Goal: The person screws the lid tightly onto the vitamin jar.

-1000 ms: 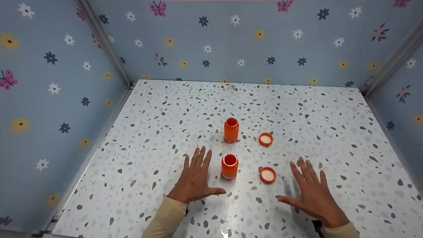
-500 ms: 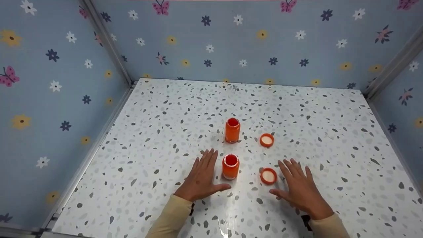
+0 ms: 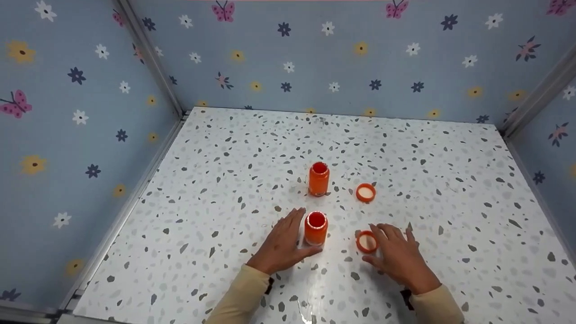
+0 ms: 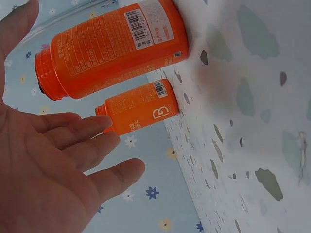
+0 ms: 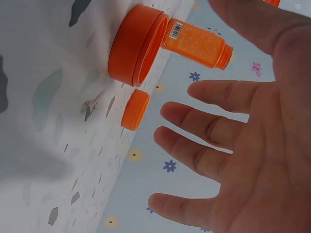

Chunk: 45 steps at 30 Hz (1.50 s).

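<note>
Two uncapped orange bottles stand upright on the table, one behind the other. Close on the left of the near bottle (image 3: 316, 229) is my left hand (image 3: 281, 245), fingers extended and thumb spread along its front. In the left wrist view a gap shows between the palm and this bottle (image 4: 114, 48). The far bottle (image 3: 319, 180) stands behind it. My right hand (image 3: 398, 252) hovers at the right edge of the near orange cap (image 3: 367, 251), thumb and fingers spread about it. That cap (image 5: 129, 46) lies inner side up, as does the far cap (image 3: 366, 199).
The white speckled table (image 3: 234, 148) has blue floral panels on its left, back and right; the back panel (image 3: 306, 54) rises behind the far bottle. Metal strips (image 3: 150, 58) run along the panel corners.
Both hands have moved inward: the left one rightward up to the near bottle, the right one leftward to the near cap. Bottles and caps have stayed in place.
</note>
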{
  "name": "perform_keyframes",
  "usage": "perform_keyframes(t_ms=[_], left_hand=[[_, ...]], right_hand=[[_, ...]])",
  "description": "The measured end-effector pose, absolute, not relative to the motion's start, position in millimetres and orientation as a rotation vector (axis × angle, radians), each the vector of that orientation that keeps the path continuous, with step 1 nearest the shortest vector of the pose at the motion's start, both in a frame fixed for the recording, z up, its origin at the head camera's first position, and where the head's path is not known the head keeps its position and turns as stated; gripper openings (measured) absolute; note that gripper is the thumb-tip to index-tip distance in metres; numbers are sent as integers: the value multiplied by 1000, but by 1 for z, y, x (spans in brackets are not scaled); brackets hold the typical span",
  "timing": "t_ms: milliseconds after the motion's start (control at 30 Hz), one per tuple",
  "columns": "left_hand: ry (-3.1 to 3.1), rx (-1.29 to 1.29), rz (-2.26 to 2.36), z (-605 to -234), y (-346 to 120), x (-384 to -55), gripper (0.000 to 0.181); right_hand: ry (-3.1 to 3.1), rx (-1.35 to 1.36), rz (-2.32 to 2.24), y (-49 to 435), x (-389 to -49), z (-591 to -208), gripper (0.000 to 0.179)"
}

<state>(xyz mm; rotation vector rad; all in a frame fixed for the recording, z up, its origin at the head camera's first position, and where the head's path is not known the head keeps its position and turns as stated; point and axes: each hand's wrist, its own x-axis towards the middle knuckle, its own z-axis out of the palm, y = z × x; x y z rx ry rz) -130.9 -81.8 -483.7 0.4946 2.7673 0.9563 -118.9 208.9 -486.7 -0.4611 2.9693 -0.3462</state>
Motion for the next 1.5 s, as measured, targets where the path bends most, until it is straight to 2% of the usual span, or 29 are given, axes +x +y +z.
perform_keyframes(t_ms=[867, 1200, 1500], left_hand=[[2699, 429, 1191, -489, -76, -135, 79], [2687, 381, 1188, -492, -73, -139, 76], [2652, 314, 1255, -495, -66, -142, 67]], right_hand=[[2943, -489, -227, 203, -133, -495, 54], [2933, -494, -235, 203, -136, -499, 56], [2974, -560, -222, 202, -137, -501, 47]])
